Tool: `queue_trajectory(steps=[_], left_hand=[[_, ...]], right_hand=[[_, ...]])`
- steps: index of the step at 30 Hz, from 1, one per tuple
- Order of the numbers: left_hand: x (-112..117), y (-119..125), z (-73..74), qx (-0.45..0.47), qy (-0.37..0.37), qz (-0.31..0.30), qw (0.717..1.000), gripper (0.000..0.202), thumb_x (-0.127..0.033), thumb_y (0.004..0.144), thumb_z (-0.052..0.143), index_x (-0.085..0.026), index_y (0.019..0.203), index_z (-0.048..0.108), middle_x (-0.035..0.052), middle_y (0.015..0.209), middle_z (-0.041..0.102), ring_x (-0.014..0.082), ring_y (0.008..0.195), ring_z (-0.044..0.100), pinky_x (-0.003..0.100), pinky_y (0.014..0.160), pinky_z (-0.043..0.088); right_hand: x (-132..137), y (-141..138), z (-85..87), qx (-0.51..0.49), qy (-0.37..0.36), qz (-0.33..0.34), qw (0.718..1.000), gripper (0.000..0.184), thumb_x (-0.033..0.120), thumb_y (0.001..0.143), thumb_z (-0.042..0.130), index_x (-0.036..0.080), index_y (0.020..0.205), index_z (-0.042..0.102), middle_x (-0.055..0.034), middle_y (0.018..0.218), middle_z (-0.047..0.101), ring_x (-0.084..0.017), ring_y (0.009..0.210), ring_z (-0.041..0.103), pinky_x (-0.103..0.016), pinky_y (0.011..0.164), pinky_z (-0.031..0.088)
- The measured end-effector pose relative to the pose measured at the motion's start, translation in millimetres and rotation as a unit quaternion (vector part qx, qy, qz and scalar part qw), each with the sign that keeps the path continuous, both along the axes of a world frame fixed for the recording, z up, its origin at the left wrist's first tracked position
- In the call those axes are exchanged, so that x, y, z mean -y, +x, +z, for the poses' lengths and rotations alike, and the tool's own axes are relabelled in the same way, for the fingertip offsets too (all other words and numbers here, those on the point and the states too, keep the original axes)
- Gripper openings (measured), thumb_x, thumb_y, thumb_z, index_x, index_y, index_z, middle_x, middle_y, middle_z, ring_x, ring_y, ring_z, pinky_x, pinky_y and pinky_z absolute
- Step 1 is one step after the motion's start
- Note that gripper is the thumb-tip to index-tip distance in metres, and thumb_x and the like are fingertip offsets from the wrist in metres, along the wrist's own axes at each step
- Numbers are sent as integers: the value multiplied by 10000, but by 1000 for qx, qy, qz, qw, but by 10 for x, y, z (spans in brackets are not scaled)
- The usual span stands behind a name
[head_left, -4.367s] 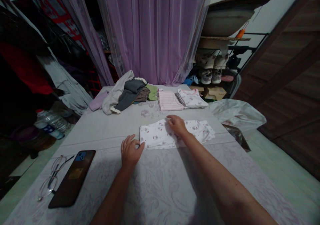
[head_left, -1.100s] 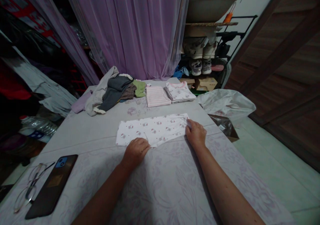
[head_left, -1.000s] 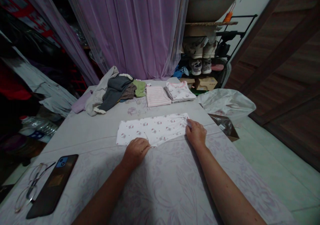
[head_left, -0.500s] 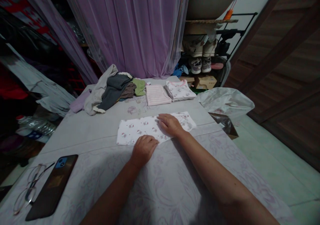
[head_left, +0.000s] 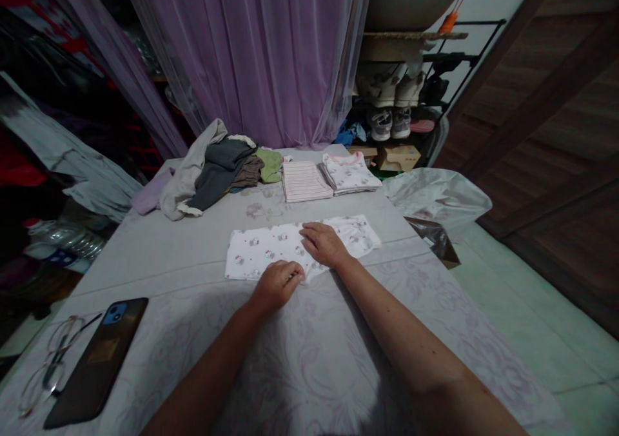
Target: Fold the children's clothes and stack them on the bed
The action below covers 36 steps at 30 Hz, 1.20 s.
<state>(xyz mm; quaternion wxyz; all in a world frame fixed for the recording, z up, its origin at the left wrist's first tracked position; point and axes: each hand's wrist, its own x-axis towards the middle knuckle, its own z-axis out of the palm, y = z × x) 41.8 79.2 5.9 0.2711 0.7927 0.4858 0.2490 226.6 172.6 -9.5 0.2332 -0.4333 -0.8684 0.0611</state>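
A white garment with a small cat print (head_left: 256, 249) lies flat in a long folded strip on the bed-like table (head_left: 164, 271). My right hand (head_left: 324, 244) rests flat on its middle, fingers spread. My left hand (head_left: 278, 286) sits at the garment's front edge with fingers curled over the cloth. Under my hands, the fabric is hidden.
Beyond the garment are a pink-striped folded stack (head_left: 307, 181), a white printed folded stack (head_left: 349, 173) and a loose pile of dark clothes (head_left: 217, 175). A phone (head_left: 97, 363) and eyeglasses (head_left: 46, 375) lie at the near left. A plastic bag (head_left: 438, 196) hangs past the right edge.
My right hand has moved left from the garment's right end onto its middle, and that end now lies wider. My left hand has shifted slightly right along the front edge.
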Motion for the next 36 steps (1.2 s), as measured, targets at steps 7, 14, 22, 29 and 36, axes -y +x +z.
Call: queue_trajectory(steps=[7, 14, 22, 29, 36], left_hand=[[178, -38, -72, -45, 117, 18, 992, 92, -228, 838, 603, -213, 928, 587, 46, 913, 657, 201, 903, 599, 327, 822, 467], [192, 78, 5, -146, 158, 32, 976, 51, -240, 866, 587, -218, 912, 592, 44, 949, 645, 211, 901, 575, 356, 812, 419], [-32, 148, -15, -173, 166, 47, 970, 196, -249, 959, 404, -211, 974, 595, 53, 896, 641, 202, 875, 577, 346, 827, 431], [-183, 61, 21, -168, 180, 5, 969, 239, -289, 988, 366, -211, 998, 591, 56, 938, 646, 184, 902, 597, 303, 836, 459], [-243, 11, 122, -74, 70, 51, 993, 164, -307, 937, 464, -216, 903, 596, 33, 929, 667, 180, 903, 621, 297, 814, 473]], right_hand=[[-3, -2, -15, -8, -1, 0, 1000, 285, 239, 893, 534, 176, 1125, 687, -114, 1229, 661, -231, 1148, 592, -390, 1022, 434], [0, -6, -2, -7, -7, -6, 1000, 284, 238, 892, 533, 181, 1121, 691, -107, 1231, 663, -229, 1154, 589, -393, 1020, 436], [-44, 5, -49, -24, -3, 0, 1000, 277, 235, 885, 543, 172, 1102, 703, -113, 1214, 674, -217, 1139, 600, -372, 1027, 432], [-54, 6, -64, -32, -4, -3, 999, 268, 239, 884, 545, 186, 1092, 707, -101, 1212, 677, -216, 1131, 605, -374, 1016, 443], [-76, 37, -47, -156, -69, -3, 985, 233, 249, 895, 520, 213, 977, 736, -64, 1073, 733, -190, 1039, 650, -342, 967, 479]])
